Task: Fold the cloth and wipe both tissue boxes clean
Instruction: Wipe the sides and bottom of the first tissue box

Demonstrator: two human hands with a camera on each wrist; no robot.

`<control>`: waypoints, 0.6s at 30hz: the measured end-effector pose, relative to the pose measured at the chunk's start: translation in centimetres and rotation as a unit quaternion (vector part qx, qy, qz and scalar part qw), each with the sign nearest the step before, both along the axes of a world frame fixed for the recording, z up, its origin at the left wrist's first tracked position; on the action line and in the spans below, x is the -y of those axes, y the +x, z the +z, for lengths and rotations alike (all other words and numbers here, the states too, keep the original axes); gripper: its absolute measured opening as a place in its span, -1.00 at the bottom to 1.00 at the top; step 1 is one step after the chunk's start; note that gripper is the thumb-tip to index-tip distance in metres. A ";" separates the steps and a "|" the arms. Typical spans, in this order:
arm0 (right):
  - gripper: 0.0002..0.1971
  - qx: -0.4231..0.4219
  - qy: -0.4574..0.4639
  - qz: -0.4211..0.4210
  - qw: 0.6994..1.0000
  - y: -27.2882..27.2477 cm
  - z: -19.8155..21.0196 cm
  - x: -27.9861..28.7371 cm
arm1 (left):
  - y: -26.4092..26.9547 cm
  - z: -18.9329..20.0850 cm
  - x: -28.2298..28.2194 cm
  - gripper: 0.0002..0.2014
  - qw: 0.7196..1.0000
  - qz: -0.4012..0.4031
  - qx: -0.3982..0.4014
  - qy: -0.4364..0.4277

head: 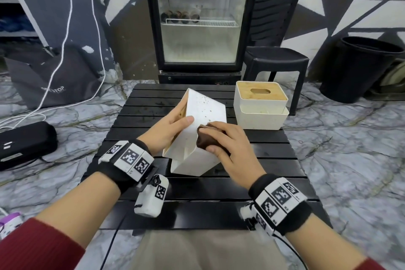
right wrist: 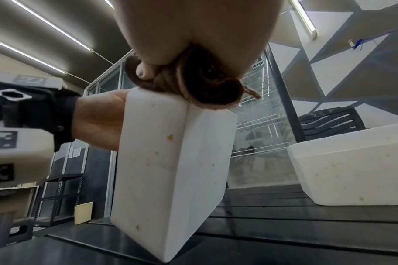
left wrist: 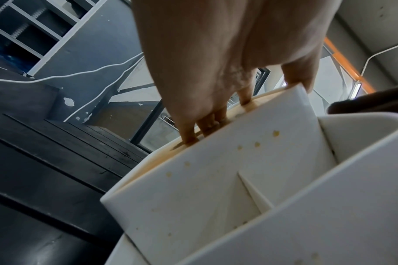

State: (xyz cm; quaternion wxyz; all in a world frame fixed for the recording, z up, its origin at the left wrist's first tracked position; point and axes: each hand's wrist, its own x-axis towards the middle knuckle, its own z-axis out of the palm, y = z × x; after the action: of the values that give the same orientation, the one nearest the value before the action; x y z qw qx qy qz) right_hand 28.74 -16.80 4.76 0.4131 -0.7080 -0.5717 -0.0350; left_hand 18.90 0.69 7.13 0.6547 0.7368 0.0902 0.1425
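A white tissue box [head: 203, 114] with small yellow spots is tipped on its side, resting on one edge on the black slatted table [head: 197, 204]. My left hand [head: 173, 127] grips its upper left edge, thumb on the white face and fingers [left wrist: 207, 123] on the wooden lid side. My right hand [head: 221, 140] holds a bunched brown cloth [head: 205, 140] against the box's upper face near its ridge; the cloth [right wrist: 207, 89] sits on the top edge of the box [right wrist: 170, 161]. A second white tissue box [head: 260, 103] with a wooden slotted lid stands upright at the table's back right.
A glass-door fridge [head: 199, 17] stands behind the table, with black chairs [head: 276, 59] and a black bin [head: 359, 68] to its right. On the marble floor at left lie a black case [head: 24, 144], a dark bag [head: 54, 76] and white cables [head: 57, 68].
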 end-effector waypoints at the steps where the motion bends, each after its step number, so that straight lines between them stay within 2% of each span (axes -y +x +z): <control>1: -0.64 -0.004 0.001 0.001 1.000 0.2 0.0 -0.2 | 0.0 0.1 0.0 -0.36 1.000 -0.001 -0.002 -0.001; 18: -0.66 -0.004 0.062 -0.071 0.996 4.8 1.4 -3.5 | -0.2 -0.3 0.4 -0.27 0.997 -0.074 -0.015 0.024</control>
State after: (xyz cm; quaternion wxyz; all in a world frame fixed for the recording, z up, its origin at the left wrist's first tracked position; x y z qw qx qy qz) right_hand 33.51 -13.31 6.12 0.4550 -0.7198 -0.5152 -0.0969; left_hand 18.66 0.30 6.85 0.6443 0.7589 0.0420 0.0848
